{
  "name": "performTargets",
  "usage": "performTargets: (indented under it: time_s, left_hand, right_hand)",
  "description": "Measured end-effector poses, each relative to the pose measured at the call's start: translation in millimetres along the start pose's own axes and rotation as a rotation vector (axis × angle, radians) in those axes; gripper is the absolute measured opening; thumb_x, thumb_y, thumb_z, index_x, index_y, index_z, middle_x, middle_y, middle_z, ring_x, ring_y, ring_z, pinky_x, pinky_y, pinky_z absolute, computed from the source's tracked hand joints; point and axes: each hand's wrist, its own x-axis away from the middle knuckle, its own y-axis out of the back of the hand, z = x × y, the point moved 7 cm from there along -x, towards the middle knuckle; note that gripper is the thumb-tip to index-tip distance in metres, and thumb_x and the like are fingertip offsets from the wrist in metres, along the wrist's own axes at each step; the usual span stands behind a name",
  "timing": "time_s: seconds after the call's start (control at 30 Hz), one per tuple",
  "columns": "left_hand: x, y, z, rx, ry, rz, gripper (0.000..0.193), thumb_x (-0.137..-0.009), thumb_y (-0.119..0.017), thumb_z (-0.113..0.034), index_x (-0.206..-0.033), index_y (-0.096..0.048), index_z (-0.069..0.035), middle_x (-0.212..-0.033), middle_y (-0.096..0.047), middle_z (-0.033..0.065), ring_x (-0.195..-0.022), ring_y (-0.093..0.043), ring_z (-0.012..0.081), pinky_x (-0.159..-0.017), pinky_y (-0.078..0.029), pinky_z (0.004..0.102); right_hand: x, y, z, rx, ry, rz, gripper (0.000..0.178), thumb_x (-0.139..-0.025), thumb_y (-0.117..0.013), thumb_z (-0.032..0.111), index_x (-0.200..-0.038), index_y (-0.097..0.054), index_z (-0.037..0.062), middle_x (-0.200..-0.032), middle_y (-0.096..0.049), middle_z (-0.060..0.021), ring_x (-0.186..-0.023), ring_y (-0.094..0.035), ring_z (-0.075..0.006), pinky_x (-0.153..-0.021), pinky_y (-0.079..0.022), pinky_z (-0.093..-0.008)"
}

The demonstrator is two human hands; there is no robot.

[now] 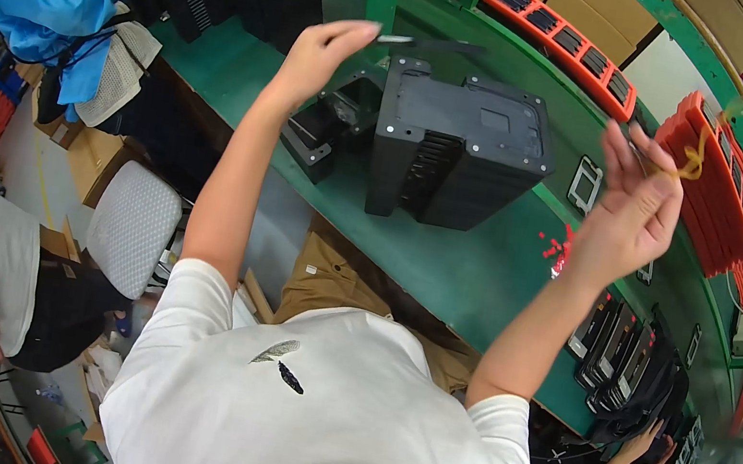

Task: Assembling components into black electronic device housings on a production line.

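Head view: the left hand, raised in the upper middle of the frame, pinches a thin dark tool between closed fingers. The tool's long axis lies nearly level, its pale tip pointing toward the right of the frame, above the stack of black trays on the green counter. The right hand, at the right of the frame, has its fingers loosely spread, with a yellow rubber band looped at the fingertips. Red trays are stacked behind it.
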Motion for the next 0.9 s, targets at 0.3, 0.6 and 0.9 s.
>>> performTargets:
  time_s: [0.3,0.6,0.9]
  left_hand:
    - [96.8,9.4,51.9,-0.940,-0.255,-0.255,0.063,-0.074,-0.087,-0.034,-0.130,-0.069,-0.009,-0.135,-0.048,0.0298,-0.124,-0.051,0.0437,-0.106,-0.044,0.0444]
    - [117.2,12.8,72.4,-0.958,-0.093,-0.187,0.084,-0.076,-0.086,-0.029,-0.150,-0.050,-0.015,-0.141,-0.042,0.0273,-0.125,-0.051,0.0443,-0.108,-0.043,0.0469]
    - [117.1,14.7,78.5,-0.877,-0.076,-0.192,0.089,-0.074,-0.087,-0.030,-0.152,-0.047,-0.017,-0.141,-0.038,0.0242,-0.122,-0.053,0.0437,-0.104,-0.047,0.0462]
  right_hand:
    - [8.8,174.4,-59.1,0.477,-0.341,-0.184,0.045,-0.111,-0.043,0.030,-0.122,-0.060,-0.0099,-0.118,-0.066,-0.0239,-0.102,-0.072,-0.0309,-0.094,-0.059,-0.0396]
    - [26.6,293.7,-213.9,1.026,-0.513,-0.008,0.033,-0.101,-0.057,0.029,-0.114,-0.074,0.0040,-0.109,-0.075,-0.0154,-0.078,-0.072,-0.0277,-0.069,-0.055,-0.0336]
    - [21.6,274.8,-332.7,1.701,-0.547,0.528,0.026,-0.087,-0.060,0.017,-0.106,-0.078,0.0176,-0.108,-0.075,-0.0169,-0.108,-0.067,-0.0378,-0.094,-0.053,-0.0478]
